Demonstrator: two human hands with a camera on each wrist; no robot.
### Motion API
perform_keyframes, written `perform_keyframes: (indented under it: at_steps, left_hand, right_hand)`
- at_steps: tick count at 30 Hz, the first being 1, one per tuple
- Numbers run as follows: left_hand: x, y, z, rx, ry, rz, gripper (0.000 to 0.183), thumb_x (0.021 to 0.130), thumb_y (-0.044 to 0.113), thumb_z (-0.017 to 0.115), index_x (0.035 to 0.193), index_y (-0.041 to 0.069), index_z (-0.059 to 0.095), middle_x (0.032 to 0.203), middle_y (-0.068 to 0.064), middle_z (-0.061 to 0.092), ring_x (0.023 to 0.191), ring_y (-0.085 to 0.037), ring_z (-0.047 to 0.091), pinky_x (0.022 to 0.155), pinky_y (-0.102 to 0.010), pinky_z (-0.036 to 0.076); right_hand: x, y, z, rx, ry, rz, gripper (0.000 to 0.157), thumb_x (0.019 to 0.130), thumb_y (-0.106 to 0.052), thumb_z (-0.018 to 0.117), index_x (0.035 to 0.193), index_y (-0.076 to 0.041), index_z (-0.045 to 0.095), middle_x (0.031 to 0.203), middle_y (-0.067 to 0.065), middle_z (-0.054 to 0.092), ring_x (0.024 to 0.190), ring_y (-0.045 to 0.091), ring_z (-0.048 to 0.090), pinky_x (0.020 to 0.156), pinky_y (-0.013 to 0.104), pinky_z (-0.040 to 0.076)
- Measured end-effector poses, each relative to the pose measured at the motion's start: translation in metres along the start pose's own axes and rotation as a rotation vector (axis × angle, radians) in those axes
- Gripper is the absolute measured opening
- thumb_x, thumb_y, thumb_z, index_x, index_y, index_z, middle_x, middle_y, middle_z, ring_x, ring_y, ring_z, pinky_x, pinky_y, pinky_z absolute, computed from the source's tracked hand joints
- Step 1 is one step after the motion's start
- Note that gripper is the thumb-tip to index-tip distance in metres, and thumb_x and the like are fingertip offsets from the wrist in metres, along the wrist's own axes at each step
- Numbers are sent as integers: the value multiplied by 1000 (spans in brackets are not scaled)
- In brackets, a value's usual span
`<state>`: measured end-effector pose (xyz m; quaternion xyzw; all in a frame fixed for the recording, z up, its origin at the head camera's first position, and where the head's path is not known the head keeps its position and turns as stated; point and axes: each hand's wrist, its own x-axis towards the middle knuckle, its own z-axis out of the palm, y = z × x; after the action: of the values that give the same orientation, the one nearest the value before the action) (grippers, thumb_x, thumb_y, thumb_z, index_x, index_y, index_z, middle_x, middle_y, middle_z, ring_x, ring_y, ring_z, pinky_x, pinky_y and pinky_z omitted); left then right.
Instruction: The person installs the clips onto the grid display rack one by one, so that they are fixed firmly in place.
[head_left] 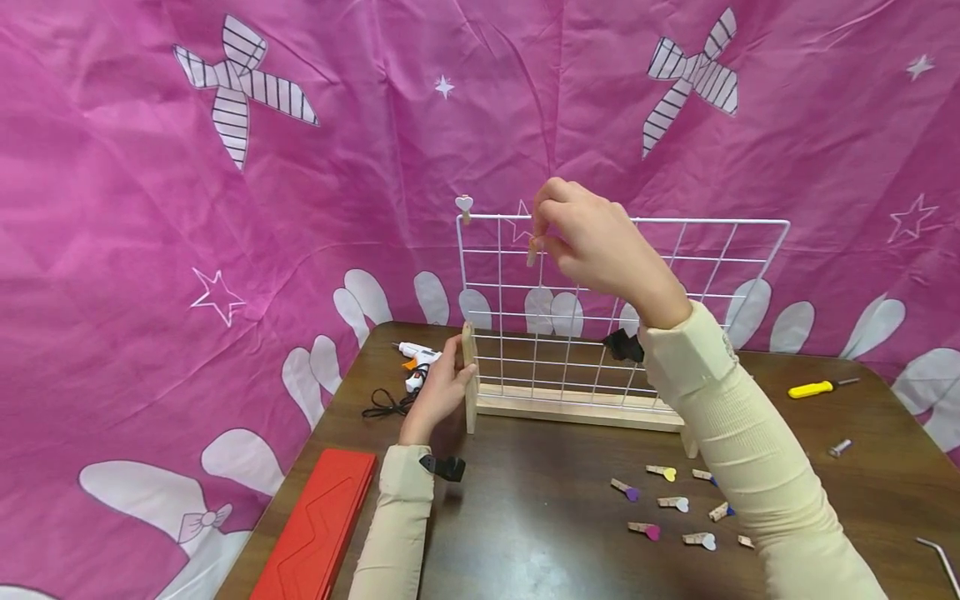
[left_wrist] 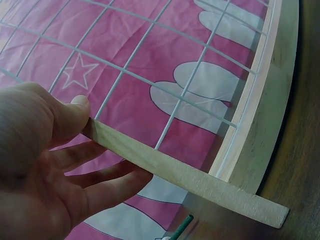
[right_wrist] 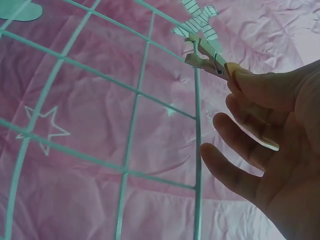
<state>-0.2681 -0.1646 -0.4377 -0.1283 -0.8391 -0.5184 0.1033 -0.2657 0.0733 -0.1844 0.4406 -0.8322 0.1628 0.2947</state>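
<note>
A white wire grid (head_left: 555, 287) stands upright in a wooden base (head_left: 577, 408) on the table. My left hand (head_left: 442, 387) grips the wooden side post (left_wrist: 185, 172) at the grid's left end, thumb on one face and fingers behind. Between thumb and forefinger, my right hand (head_left: 600, 242) pinches a small wooden clothespin (right_wrist: 207, 55) at the grid's top wire. In the right wrist view the clothespin's jaws are spread around that wire, while the other fingers stretch out loosely. Another clothespin with a white heart (head_left: 464, 205) sits on the top left corner.
Several heart clothespins (head_left: 662, 473) lie on the table at front right, partly behind the right sleeve. A hot glue gun (head_left: 418, 354) with its cord lies behind the left hand, a red case (head_left: 315, 525) at front left. A yellow screwdriver (head_left: 813, 389), bolt (head_left: 841, 448) and hex key (head_left: 937, 554) lie at right.
</note>
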Motion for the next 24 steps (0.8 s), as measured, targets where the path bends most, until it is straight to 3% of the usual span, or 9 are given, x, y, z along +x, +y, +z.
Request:
perform_keyframes:
  at_steps: [13, 19, 24]
  left_hand:
    - [-2, 5, -1, 27, -4, -10, 48, 94, 6, 51, 137, 9, 31, 115, -21, 56, 100, -27, 59, 79, -41, 52]
    - [-1, 5, -2, 11, -5, -34, 48, 95, 7, 50, 138, 10, 31, 116, -22, 55, 101, -27, 58, 80, -42, 51]
    - [-2, 2, 0, 15, -2, -27, 48, 94, 6, 50, 138, 10, 31, 118, -21, 55, 103, -26, 57, 81, -40, 51]
  right_hand:
    - [47, -10, -20, -88, -76, 114, 7, 85, -8, 59, 79, -11, 60, 101, -2, 50, 94, 20, 47, 65, 44, 42]
    - [61, -14, -21, -101, -112, 111, 8, 85, -9, 60, 79, -12, 63, 101, -2, 48, 93, 20, 44, 67, 43, 41]
    - [67, -13, -14, -127, -121, 105, 16, 81, 1, 53, 75, -11, 62, 97, -2, 48, 92, 20, 44, 64, 40, 41]
